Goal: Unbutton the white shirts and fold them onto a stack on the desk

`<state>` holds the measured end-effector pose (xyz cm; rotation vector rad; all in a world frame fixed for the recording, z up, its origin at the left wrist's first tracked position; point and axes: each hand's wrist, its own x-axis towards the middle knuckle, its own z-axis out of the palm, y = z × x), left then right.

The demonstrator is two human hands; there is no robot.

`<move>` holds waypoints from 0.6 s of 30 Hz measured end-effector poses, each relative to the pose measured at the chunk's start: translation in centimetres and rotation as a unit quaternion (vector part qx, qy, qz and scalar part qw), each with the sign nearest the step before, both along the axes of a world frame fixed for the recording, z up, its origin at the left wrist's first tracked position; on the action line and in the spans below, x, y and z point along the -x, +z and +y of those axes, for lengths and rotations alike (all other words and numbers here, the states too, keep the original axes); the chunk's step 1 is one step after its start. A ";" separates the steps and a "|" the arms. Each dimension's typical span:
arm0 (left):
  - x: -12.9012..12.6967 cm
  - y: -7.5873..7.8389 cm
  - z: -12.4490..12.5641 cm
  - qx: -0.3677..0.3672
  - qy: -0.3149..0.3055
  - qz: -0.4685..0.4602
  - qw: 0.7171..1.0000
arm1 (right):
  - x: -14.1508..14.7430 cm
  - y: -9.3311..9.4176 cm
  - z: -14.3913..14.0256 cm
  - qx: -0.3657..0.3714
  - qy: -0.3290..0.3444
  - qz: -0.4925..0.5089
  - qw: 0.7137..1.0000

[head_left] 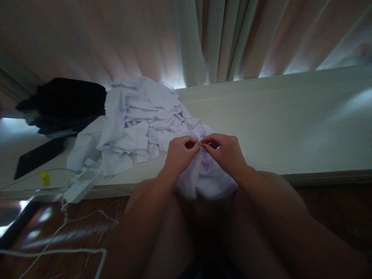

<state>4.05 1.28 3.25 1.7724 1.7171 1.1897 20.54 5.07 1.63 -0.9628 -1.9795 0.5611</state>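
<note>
Dim, soft frame; daylight glows under the curtain (186,42), edges warped.

Both hands pinching white cloth at worktop edge.
Left hand (180,153) and right hand (225,151) meet fingertip to fingertip on a white garment (203,178) hanging off the pale worktop (276,124); crumpled white pile (139,120) just behind, dark clothing (64,102) and white power strip (83,184) at left.

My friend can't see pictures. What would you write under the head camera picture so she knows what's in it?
Two hands, the left hand and right hand, pinch a bit of a white garment together at the front edge of a pale wooden ledge. A pile of white clothes lies to the left, with dark clothes, a white power strip and curtains behind.
</note>
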 end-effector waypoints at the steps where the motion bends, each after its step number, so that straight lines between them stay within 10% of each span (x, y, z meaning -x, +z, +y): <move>1: 0.0 0.0 0.0 0.000 0.001 0.003 1.000 | 0.0 0.0 0.0 0.013 -0.003 0.009 1.000; 18: -0.2 -0.5 0.0 -0.028 0.006 -0.007 1.000 | 0.0 -0.5 0.6 0.129 0.018 0.055 0.990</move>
